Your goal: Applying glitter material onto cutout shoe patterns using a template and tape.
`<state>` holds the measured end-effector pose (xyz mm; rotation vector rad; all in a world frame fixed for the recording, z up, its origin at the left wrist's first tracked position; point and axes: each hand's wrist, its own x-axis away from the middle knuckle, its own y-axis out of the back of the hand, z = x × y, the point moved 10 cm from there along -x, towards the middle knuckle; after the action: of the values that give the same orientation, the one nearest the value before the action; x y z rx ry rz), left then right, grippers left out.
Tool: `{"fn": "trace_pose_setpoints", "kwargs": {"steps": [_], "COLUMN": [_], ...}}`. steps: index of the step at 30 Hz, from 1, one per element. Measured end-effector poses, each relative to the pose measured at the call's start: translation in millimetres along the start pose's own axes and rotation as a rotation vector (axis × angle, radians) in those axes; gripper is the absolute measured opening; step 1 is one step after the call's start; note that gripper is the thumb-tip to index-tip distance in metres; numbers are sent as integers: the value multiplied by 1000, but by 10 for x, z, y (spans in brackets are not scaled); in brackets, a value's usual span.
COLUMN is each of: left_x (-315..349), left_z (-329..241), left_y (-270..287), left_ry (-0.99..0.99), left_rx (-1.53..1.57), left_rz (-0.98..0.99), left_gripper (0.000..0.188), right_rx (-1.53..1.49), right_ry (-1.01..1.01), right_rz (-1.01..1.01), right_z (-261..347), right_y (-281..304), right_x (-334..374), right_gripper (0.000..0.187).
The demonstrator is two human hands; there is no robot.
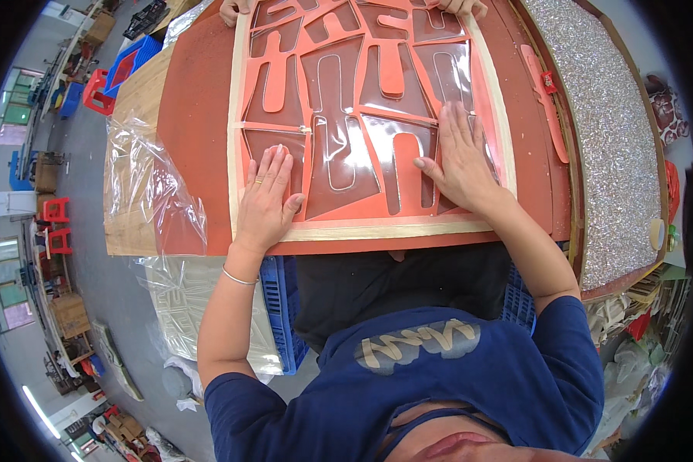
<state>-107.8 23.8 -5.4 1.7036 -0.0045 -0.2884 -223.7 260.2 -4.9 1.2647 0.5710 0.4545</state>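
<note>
My left hand [266,189] lies flat, fingers stretched, on the lower left part of a coral cut-out stencil sheet [339,209]. My right hand [467,165] is spread flat on its right side, with the thumb held out. Shiny clear plastic [335,146] with outlined shapes shows in the stencil's openings. Cream tape [377,231] runs along the stencil's edges. Beneath everything is a reddish-brown board [196,123]. Across from me, another person's hands [235,9] rest at the two far corners of the stencil. Neither of my hands holds anything.
Crumpled clear film [150,173] hangs over the wooden tabletop [131,231] at left. A glittery silver panel [612,154] stands at right, beside a loose coral strip [545,104]. Blue crates [281,308] are below the table edge. Red stools [58,223] stand farther left.
</note>
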Motion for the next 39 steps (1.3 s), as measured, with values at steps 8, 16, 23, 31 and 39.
{"fn": "trace_pose_setpoints", "kwargs": {"steps": [8,16,23,31,39], "left_x": [31,-437,-1356,-1617,-1612], "left_z": [-56,-297,-152,-590,-533], "left_y": [84,422,-209,-209,-249], "left_ry": [-18,352,523,58,-108], "left_rx": [5,695,563,201,436], "left_rz": [-81,-258,-64,38,-7], "left_gripper": [58,34,54,25,19], "right_rx": [-16,23,-181,-1079,-2056], "right_ry": [26,28,26,-245,-315], "right_rz": [-36,-44,-191,-295,-353], "right_z": [14,30,16,-494,-1002], "right_y": [-100,-112,22,4,186], "right_x": [61,68,68,184,128], "right_gripper": [82,78,69,37,25]}}
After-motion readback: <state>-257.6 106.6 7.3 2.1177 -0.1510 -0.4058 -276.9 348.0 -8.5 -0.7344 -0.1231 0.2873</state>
